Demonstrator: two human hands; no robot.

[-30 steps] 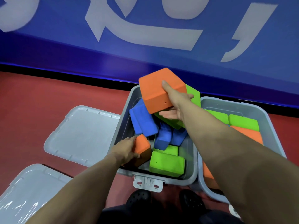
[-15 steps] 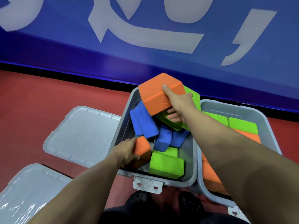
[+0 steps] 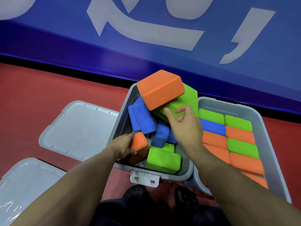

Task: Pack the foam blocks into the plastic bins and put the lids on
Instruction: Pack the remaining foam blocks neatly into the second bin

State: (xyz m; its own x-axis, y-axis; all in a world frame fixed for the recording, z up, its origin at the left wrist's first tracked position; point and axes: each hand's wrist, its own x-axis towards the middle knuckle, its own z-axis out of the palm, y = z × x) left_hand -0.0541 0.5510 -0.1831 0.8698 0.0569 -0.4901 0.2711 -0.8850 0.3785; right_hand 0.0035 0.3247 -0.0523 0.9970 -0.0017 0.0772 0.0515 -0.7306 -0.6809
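Observation:
A grey plastic bin [image 3: 125, 108] in the middle holds a jumble of blue, green and orange foam blocks. A large orange block [image 3: 159, 88] lies tilted on top at the far end, resting on a green block [image 3: 189, 97]. My right hand [image 3: 185, 128] hovers just below it with loosely curled fingers and holds nothing. My left hand [image 3: 123, 147] grips a small orange block [image 3: 140, 143] in the bin's near left corner. A second grey bin [image 3: 267, 126] to the right holds neat rows of blocks.
Two grey lids lie on the red floor to the left, one [image 3: 78, 128] beside the middle bin and one [image 3: 24, 185] nearer me. A blue wall with white lettering runs behind the bins. My black shoes [image 3: 135, 192] stand just below the middle bin.
My right hand has let go of the large orange block and drawn back toward me; the block now rests on the pile. My left hand keeps its grip on the small orange block.

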